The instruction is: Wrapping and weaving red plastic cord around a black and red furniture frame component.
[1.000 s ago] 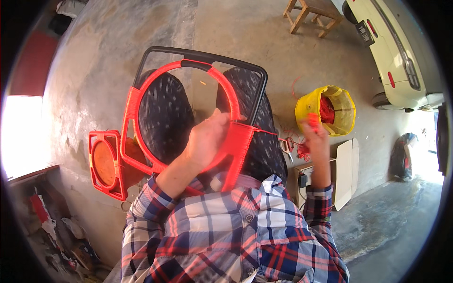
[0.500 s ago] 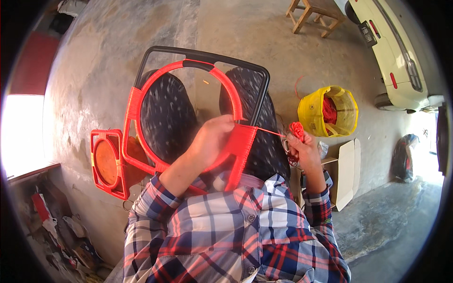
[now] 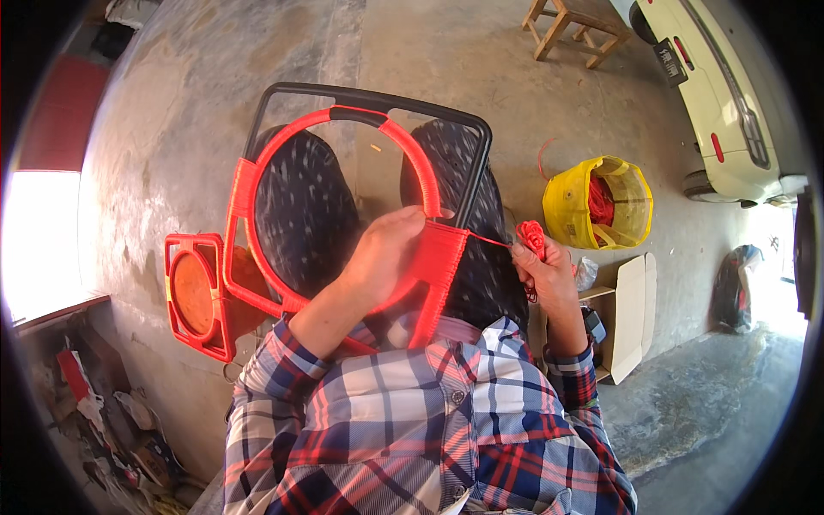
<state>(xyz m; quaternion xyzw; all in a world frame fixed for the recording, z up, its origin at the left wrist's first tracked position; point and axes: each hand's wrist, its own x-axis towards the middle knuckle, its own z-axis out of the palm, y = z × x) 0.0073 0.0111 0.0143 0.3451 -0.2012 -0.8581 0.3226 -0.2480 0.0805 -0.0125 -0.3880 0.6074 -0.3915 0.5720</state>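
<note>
Across my thighs lies a black frame with a round ring inside it, much of both wrapped in red cord. My left hand grips the ring's right side, its thumb on top of the wrapping beside the wide red wrapped section. Off to the right, my right hand is closed round a bundle of red cord. A taut strand runs from the frame's right edge to that hand. The far side and upper right of the frame show bare black.
To the right stand a yellow bucket with red cord inside and an open cardboard box. A similar red-wrapped frame with an orange disc is at my left. Farther off are a wooden stool and a pale car.
My right hand has turned and shifted slightly, with more of its back and thumb showing and the cord bundle standing above it. My left hand and the frame stay nearly where they were.
</note>
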